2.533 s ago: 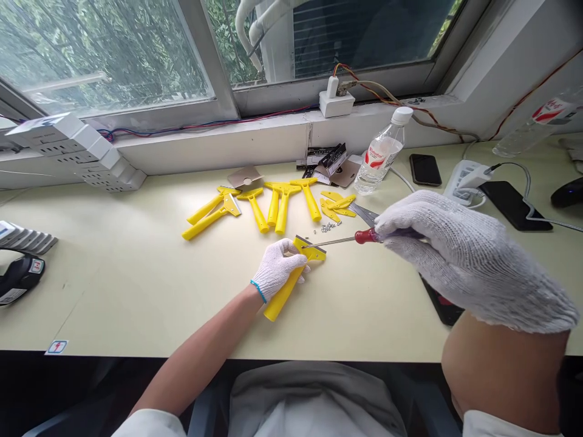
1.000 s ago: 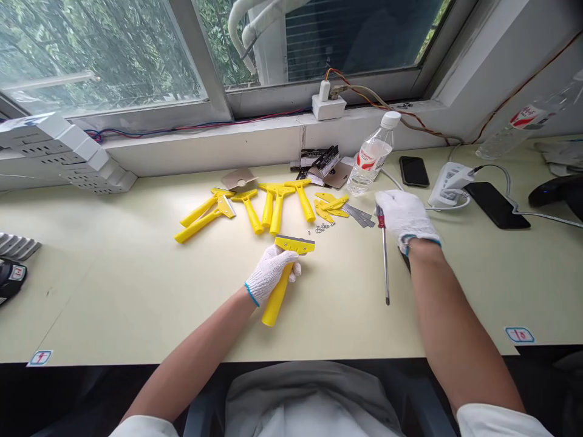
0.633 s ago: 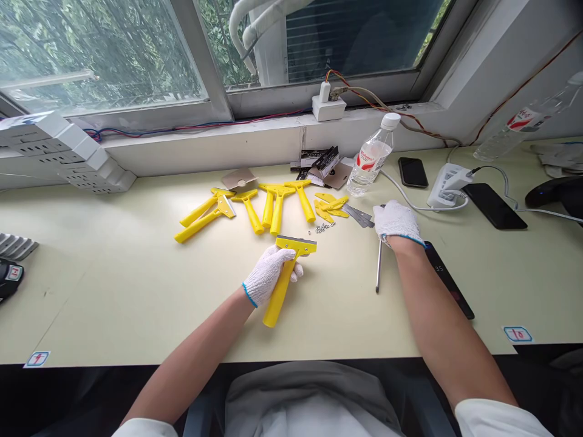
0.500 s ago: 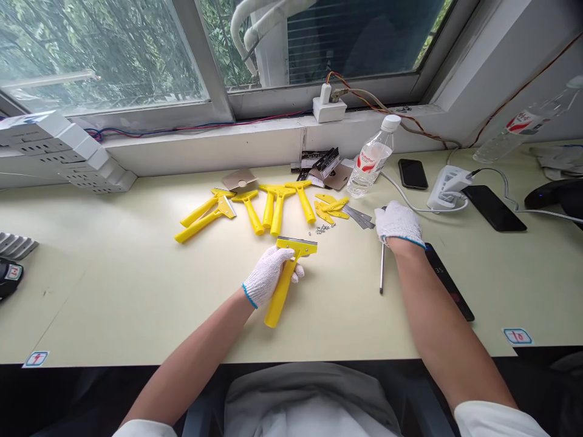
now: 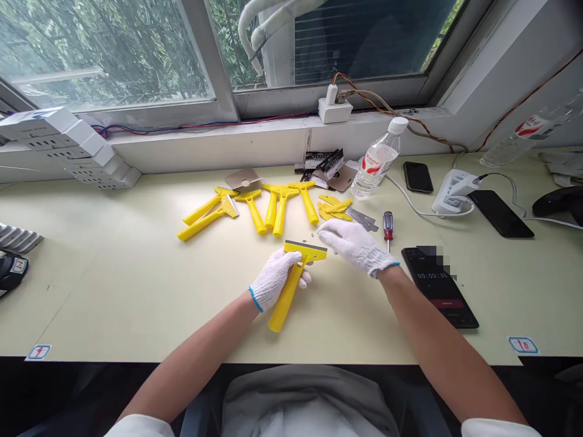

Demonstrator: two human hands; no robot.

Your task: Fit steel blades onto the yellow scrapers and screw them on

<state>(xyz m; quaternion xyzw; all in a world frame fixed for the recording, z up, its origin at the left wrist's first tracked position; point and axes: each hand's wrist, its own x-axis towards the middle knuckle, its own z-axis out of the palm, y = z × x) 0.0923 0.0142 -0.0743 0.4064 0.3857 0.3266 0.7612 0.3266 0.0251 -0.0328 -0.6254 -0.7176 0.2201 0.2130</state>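
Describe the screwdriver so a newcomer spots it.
On the pale table, find the water bottle nearest the yellow pieces. The screwdriver lies between it and the phone showing a timer; its red-banded handle sets it apart from the gray blades.

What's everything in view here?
Plastic scrapers: seven, yellow, one held, six behind
Flat plastic plates: several, yellow, by blades
Thin metal blades: several, grey, by bottle
Small metal pieces: few, grey, centre
Slim screwdriver: one, red and clear, centre right
Rectangular phones: three, black, right
Plastic bottles: two, clear, back right
Power strip: one, white, right
Stacked boxes: several, white, back left
Opened cardboard: several, brown, black, back
Left hand: one, white glove, centre
Right hand: one, white glove, centre right
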